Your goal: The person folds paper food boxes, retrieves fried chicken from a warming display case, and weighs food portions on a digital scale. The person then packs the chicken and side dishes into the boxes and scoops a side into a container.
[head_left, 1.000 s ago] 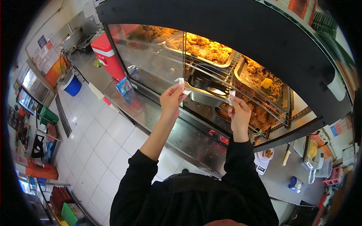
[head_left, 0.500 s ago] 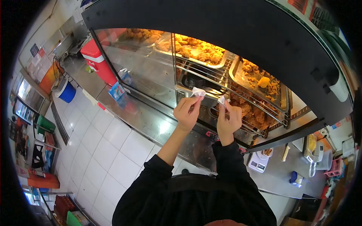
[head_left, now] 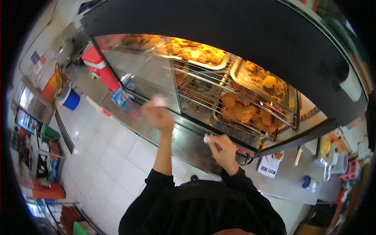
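Observation:
My left hand (head_left: 158,117), blurred by motion, pinches a crumpled white paper (head_left: 159,100) in front of the display case's glass pane (head_left: 137,70). Lower and to the right, my right hand (head_left: 224,152) is closed on a small white scrap (head_left: 206,138) near the case's bottom edge. Inside the lit case, a tray of fried pieces (head_left: 203,55) and a tray with crumbs and a yellow piece (head_left: 269,81) rest on a wire rack. Larger fried pieces (head_left: 244,109) lie on the level below.
At the left on the counter stands a red and white cooler (head_left: 100,68), with a blue packet (head_left: 120,98) nearer. A blue bucket (head_left: 70,98) is farther left. At the right are a white scale (head_left: 270,165), a knife (head_left: 298,156) and a blue item (head_left: 308,182).
Both hands have moved down and away from the case opening, the left one leftward, each still with its white piece. The dark container seen on the rack earlier no longer shows.

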### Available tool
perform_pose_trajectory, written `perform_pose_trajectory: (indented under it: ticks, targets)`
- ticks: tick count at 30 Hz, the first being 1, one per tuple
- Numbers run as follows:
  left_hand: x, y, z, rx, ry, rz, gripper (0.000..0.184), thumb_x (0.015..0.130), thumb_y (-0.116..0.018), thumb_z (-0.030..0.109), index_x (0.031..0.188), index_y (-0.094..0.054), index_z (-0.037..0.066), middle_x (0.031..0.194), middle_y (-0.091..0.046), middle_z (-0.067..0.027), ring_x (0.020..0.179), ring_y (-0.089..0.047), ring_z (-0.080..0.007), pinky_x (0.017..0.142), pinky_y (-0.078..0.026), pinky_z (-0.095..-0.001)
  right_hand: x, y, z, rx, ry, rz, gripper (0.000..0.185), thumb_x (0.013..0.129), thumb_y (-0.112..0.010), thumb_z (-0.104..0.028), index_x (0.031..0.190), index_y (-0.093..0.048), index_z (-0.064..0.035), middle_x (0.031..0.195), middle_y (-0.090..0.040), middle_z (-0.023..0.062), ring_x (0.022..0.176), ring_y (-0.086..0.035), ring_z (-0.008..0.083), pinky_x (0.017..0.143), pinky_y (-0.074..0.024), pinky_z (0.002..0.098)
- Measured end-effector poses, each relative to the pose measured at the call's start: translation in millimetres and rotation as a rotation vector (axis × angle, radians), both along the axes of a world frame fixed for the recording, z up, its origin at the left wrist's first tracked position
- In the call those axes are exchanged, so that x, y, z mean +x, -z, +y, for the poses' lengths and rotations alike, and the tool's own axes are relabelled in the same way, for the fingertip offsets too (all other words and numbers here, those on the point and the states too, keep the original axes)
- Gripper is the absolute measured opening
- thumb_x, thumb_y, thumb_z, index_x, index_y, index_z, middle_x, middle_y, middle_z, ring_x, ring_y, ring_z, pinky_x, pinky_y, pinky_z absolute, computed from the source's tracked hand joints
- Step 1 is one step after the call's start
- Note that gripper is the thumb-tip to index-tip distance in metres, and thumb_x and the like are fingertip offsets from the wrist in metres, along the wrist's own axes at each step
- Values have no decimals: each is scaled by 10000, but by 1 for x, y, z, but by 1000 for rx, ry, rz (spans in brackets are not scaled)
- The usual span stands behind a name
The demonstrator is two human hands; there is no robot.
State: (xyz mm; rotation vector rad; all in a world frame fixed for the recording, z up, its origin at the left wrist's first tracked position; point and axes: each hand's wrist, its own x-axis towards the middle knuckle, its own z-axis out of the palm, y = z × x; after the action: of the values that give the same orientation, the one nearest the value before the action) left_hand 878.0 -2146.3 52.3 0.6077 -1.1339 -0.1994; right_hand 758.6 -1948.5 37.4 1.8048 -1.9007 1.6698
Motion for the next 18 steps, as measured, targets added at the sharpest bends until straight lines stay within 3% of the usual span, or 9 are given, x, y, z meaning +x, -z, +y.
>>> perform_pose_trajectory:
  ticks: [1,3,7,8,9,10,11,15,18]
  targets:
    - [30,17,-44,-78,-15,10,85,863,-499,32,896,-570,-3,819,-562,-92,849,-535,-197,799,-453,-340,1,13,24,133,-21,-96,124,762,-677,-46,880,-671,-82,727,-577,60,551,-566,158,507,-459,271]
    - [45,-4,-85,327,10,305,137,881,-434,43,973,-513,-20,927,-537,-117,868,-502,-228,881,-403,-324,3,34,65,326,-52,-222,132,756,-690,-67,887,-673,-81,773,-605,58,581,-611,174,527,-494,288]
    - [20,-6,-153,108,85,175,292,893,-448,109,1146,-472,-36,1059,-512,-145,993,-475,-258,928,-369,-352,-9,71,136,479,-73,-88,145,766,-692,-143,902,-669,-102,799,-614,60,604,-620,227,553,-511,317]
    - [1,-24,-129,166,187,184,378,893,-467,139,1228,-422,-30,1122,-495,-145,1025,-478,-265,952,-361,-366,-16,82,151,476,-17,-107,145,766,-692,-143,902,-669,-102,799,-614,60,604,-620,227,553,-511,317]
    - [-2,-12,-146,83,9,22,402,898,-466,162,1247,-396,-24,1156,-470,-141,1035,-478,-251,942,-380,-369,-22,94,166,489,38,-29,141,778,-678,-158,906,-660,-103,813,-619,61,613,-621,239,556,-512,322]
    - [-13,-25,-131,257,165,226,369,912,-448,169,1223,-405,-25,1146,-463,-136,1022,-485,-237,907,-410,-356,-25,99,180,507,87,52,139,789,-663,-174,909,-652,-104,826,-623,63,621,-622,251,560,-512,327]
    - [-19,-20,-128,221,195,235,355,919,-439,177,1211,-408,-22,1134,-462,-139,1013,-489,-234,893,-419,-351,-28,88,190,560,143,-45,132,784,-646,-72,914,-628,-57,806,-631,112,688,-633,249,589,-503,334]
    - [-44,-29,-90,256,245,338,339,927,-431,194,1186,-408,-22,1106,-461,-149,990,-494,-235,863,-428,-343,-43,114,214,632,503,-430,113,777,-637,-63,880,-596,-43,776,-618,133,667,-637,249,598,-500,342]
    - [-56,-28,-64,277,179,230,346,920,-439,195,1180,-410,-33,1103,-452,-158,1012,-475,-242,865,-413,-356,-51,130,215,574,429,-373,95,795,-604,-102,868,-582,-45,785,-631,138,706,-628,333,611,-495,418]
